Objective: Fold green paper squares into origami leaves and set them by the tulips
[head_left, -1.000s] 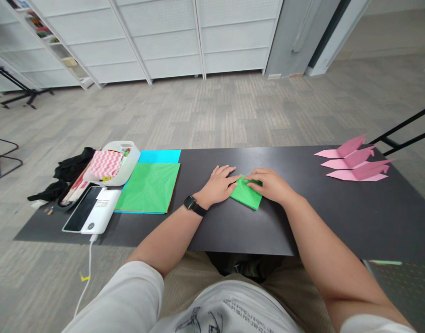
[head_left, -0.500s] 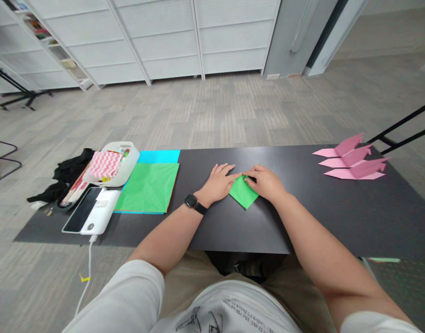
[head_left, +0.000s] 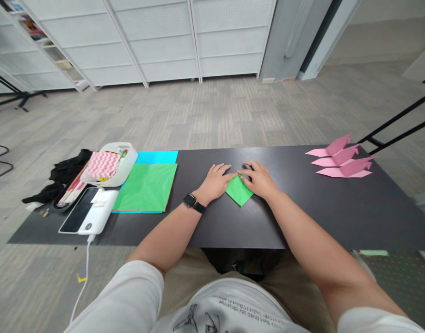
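Observation:
A small folded green origami paper (head_left: 240, 192) lies on the dark table in front of me, turned so one corner points at me. My left hand (head_left: 217, 181) rests flat at its left edge, fingers spread on the table and thumb reaching to the far corner. From the other side my right hand (head_left: 259, 179) touches the paper's upper right edge with thumb and index finger, the remaining fingers stretched out. Both hands are open and press on the paper rather than grip it. The far corner is partly covered by fingertips.
Green sheets (head_left: 146, 187) lie over a blue sheet (head_left: 157, 157) to the left. Beyond them are a white basket (head_left: 129, 159), a phone (head_left: 79, 210), a white power bank (head_left: 98, 212) with a cable and black cloth (head_left: 71, 165). Several pink paper cranes (head_left: 344, 171) stand at the right on the table (head_left: 319, 212).
My right hand's fingers have spread out and extended forward over the table. My left hand stays at the paper's left edge. The view has shifted slightly.

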`<state>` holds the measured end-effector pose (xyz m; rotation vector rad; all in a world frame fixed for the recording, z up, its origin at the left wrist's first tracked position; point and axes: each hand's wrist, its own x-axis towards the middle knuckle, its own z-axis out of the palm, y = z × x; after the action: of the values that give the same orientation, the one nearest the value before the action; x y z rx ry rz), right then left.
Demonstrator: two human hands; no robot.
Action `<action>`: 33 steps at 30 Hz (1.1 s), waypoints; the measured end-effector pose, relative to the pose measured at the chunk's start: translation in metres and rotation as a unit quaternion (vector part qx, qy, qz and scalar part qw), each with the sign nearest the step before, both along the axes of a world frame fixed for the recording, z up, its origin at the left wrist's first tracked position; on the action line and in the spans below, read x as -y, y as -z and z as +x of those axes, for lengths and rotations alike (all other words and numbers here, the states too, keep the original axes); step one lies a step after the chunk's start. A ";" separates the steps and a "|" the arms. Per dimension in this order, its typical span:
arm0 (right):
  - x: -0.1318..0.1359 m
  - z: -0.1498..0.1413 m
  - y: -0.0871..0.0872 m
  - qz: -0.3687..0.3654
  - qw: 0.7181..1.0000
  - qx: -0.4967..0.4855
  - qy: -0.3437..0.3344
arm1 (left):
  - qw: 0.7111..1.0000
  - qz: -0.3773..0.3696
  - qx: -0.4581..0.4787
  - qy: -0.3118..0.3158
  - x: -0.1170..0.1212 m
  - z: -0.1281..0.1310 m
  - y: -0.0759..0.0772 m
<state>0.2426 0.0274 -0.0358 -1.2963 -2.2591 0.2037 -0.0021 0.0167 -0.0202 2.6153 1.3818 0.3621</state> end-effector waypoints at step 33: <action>0.012 -0.005 -0.009 0.010 1.000 0.000 -0.017 | 0.994 0.043 0.083 0.049 0.044 -0.024 -0.015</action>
<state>0.2375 0.0154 -0.0267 -1.2493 -2.2778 0.1923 -0.0260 -0.0272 -0.0056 2.6390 1.2061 0.6222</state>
